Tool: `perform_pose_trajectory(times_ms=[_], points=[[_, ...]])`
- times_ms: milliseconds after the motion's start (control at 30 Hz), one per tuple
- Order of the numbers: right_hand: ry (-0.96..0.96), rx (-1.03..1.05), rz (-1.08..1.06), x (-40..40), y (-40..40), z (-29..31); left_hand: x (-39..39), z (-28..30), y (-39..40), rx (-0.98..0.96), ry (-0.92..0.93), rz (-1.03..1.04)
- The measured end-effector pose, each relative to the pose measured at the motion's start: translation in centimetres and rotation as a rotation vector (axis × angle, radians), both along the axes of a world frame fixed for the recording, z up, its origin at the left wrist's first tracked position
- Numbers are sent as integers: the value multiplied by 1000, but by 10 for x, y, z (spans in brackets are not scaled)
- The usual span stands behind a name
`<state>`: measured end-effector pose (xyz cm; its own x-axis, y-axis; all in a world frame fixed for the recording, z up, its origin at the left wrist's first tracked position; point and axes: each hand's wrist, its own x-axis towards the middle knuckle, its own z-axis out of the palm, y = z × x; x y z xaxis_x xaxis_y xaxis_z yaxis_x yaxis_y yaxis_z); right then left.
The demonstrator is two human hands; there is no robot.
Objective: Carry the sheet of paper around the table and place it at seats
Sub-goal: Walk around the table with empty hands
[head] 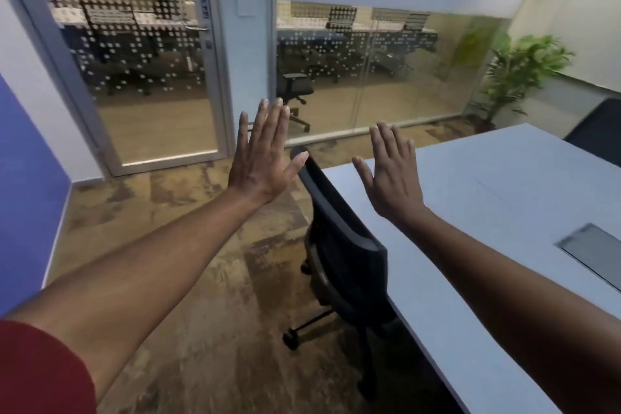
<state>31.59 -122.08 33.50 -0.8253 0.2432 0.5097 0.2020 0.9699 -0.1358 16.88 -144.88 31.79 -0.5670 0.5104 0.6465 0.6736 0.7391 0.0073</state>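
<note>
Both arms are stretched out in front of me with the backs of the hands toward the camera. My left hand (262, 151) is raised with straight, spread fingers and holds nothing. My right hand (391, 175) is also flat with fingers spread, hovering above the near corner of the white table (470, 245). A black office chair (342, 245) is pushed in at the table's left side, just below and between my hands. No sheet of paper shows anywhere in view.
A second dark chair (601, 134) stands at the table's far right edge. A grey cable hatch (594, 252) is set into the tabletop. A glass door (141, 84) and glass wall lie ahead, a potted plant (517, 77) in the corner, patterned carpet on the left.
</note>
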Motion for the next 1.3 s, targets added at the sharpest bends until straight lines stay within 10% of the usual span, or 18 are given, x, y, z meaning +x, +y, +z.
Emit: perform_pose_trajectory(times_ms=[1300], points=[[-126,157,-66,-632,90,-46,-646,-35,69,-126,18,-100]])
